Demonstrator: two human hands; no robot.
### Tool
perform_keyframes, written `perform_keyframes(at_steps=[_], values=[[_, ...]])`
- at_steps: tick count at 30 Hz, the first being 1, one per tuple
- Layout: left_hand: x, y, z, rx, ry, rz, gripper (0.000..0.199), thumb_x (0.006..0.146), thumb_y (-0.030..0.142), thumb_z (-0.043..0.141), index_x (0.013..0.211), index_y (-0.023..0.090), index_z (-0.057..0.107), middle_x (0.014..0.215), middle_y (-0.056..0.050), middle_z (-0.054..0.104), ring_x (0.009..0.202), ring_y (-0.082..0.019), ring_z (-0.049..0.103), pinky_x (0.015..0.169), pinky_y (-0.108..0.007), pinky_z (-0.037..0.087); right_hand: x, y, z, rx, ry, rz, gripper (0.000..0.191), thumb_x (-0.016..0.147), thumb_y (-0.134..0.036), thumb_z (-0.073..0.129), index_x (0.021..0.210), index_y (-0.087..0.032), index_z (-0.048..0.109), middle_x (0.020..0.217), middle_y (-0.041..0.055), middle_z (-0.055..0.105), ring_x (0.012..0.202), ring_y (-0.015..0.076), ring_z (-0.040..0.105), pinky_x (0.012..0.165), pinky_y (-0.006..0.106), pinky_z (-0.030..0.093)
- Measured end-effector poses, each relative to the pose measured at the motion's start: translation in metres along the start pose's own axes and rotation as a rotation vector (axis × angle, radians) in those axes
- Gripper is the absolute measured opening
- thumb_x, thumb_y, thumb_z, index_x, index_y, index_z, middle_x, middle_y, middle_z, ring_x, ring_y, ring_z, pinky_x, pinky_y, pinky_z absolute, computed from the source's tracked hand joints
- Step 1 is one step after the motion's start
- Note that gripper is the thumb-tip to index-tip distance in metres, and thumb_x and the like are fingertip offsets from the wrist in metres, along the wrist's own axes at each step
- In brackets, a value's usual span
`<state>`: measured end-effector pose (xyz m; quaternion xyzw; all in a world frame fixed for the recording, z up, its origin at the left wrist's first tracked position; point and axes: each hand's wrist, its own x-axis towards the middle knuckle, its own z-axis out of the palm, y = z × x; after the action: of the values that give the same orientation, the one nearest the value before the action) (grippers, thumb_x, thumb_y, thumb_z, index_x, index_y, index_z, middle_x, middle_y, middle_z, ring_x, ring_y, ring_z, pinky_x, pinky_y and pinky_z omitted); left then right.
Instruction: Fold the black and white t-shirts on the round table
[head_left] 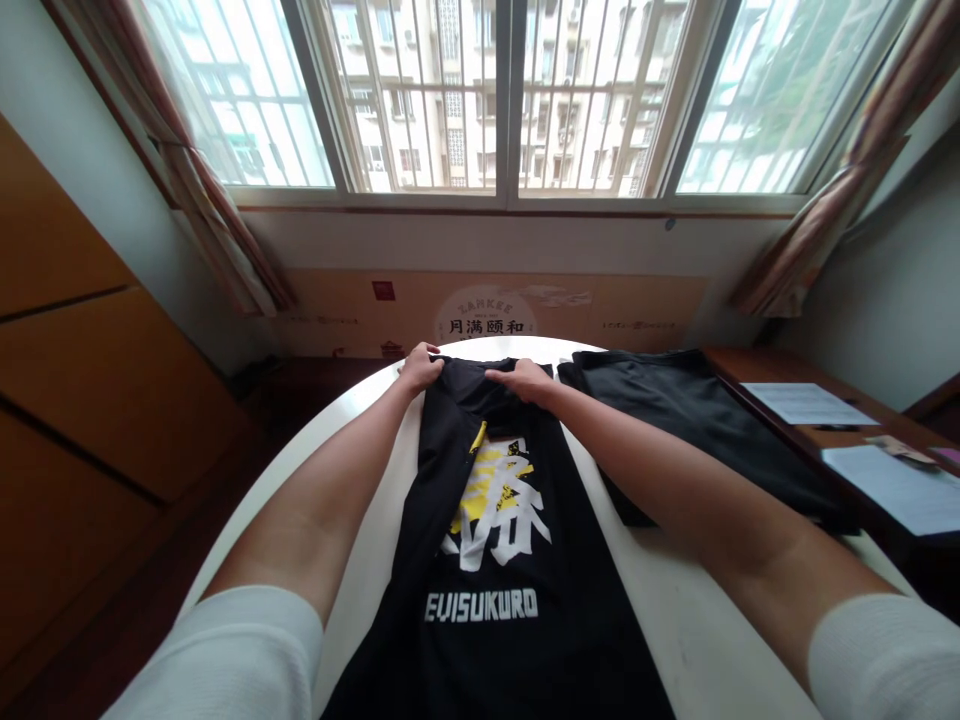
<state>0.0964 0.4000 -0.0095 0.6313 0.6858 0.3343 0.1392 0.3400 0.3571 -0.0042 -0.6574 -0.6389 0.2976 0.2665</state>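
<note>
A black T-shirt point(585, 590) with a white and yellow print and the word EVISUKURO lies lengthwise on the white round table point(675, 610). Its left side is folded inward over part of the print. At the far left corner of the shirt, my left hand point(422, 369) is closed on the fabric, thumb on top. My right hand point(527, 382) is at the far edge, right of the neck area, with one digit stretched left over the cloth and the other fingers curled at the fabric, partly hidden.
Folded dark cloth point(660, 410) lies on the table's right side. Beyond it stands a brown wooden desk point(806, 437) with paper sheets point(892, 488). A long printed cardboard box point(570, 305) leans under the barred window point(510, 100). An orange-brown cabinet point(112, 390) is at left.
</note>
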Motion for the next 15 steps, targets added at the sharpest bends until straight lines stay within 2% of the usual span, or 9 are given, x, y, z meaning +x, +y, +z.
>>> perform_keyframes(at_steps=[2, 4, 8, 10, 12, 13, 15], values=[[0.0, 0.004, -0.001, 0.022, 0.032, 0.015, 0.037, 0.086, 0.029, 0.068, 0.122, 0.023, 0.059, 0.125, -0.011, 0.072, 0.122, -0.03, 0.06, 0.106, -0.045, 0.041, -0.004, 0.001, 0.002, -0.055, 0.006, -0.049, 0.021, 0.082, -0.028, 0.081, 0.092, -0.013, 0.071, 0.079, 0.0077, 0.073, 0.072, 0.0208, 0.07, 0.061, 0.024, 0.048], [-0.001, 0.012, -0.001, 0.097, 0.051, 0.017, 0.038, 0.088, 0.028, 0.065, 0.125, 0.024, 0.057, 0.129, -0.012, 0.071, 0.126, -0.033, 0.059, 0.109, -0.049, 0.039, -0.005, 0.002, 0.002, -0.101, 0.025, -0.068, 0.014, 0.082, -0.018, 0.076, 0.094, -0.013, 0.072, 0.087, 0.0093, 0.075, 0.079, 0.0218, 0.071, 0.066, 0.025, 0.049], [-0.024, 0.03, -0.007, 0.333, 0.061, 0.063, 0.034, 0.089, 0.027, 0.061, 0.122, 0.02, 0.058, 0.137, -0.019, 0.063, 0.13, -0.04, 0.055, 0.108, -0.051, 0.04, -0.015, 0.003, -0.006, -0.192, 0.069, -0.089, 0.025, 0.087, -0.018, 0.069, 0.11, -0.01, 0.071, 0.104, 0.017, 0.076, 0.095, 0.0284, 0.072, 0.077, 0.03, 0.052], [-0.05, 0.037, -0.016, 0.409, 0.074, 0.147, 0.031, 0.09, 0.027, 0.058, 0.12, 0.017, 0.059, 0.134, -0.021, 0.062, 0.128, -0.039, 0.057, 0.106, -0.048, 0.043, -0.028, 0.003, -0.011, -0.232, 0.117, -0.123, 0.038, 0.09, -0.021, 0.068, 0.127, -0.01, 0.065, 0.123, 0.0214, 0.072, 0.111, 0.0324, 0.069, 0.089, 0.035, 0.052], [-0.085, 0.042, -0.032, 0.425, 0.069, 0.227, 0.029, 0.091, 0.029, 0.057, 0.116, 0.016, 0.06, 0.128, -0.02, 0.064, 0.122, -0.037, 0.06, 0.103, -0.045, 0.045, -0.047, 0.005, -0.014, -0.293, 0.154, -0.282, 0.047, 0.094, -0.024, 0.066, 0.139, -0.014, 0.059, 0.138, 0.0217, 0.064, 0.126, 0.034, 0.062, 0.101, 0.039, 0.049], [-0.106, 0.043, -0.043, 0.412, 0.036, 0.247, 0.027, 0.092, 0.031, 0.057, 0.114, 0.016, 0.06, 0.124, -0.019, 0.066, 0.117, -0.035, 0.062, 0.1, -0.043, 0.047, -0.056, 0.007, -0.014, -0.334, 0.14, -0.402, 0.048, 0.096, -0.025, 0.066, 0.142, -0.016, 0.058, 0.142, 0.0199, 0.063, 0.13, 0.0338, 0.059, 0.105, 0.041, 0.047], [-0.15, 0.045, -0.065, 0.356, -0.145, 0.247, 0.02, 0.094, 0.037, 0.055, 0.103, 0.02, 0.061, 0.108, -0.013, 0.072, 0.099, -0.03, 0.068, 0.086, -0.037, 0.05, -0.073, 0.012, -0.011, -0.431, 0.036, -0.623, 0.043, 0.096, -0.024, 0.065, 0.139, -0.02, 0.063, 0.141, 0.0155, 0.065, 0.131, 0.0329, 0.058, 0.109, 0.042, 0.045]])
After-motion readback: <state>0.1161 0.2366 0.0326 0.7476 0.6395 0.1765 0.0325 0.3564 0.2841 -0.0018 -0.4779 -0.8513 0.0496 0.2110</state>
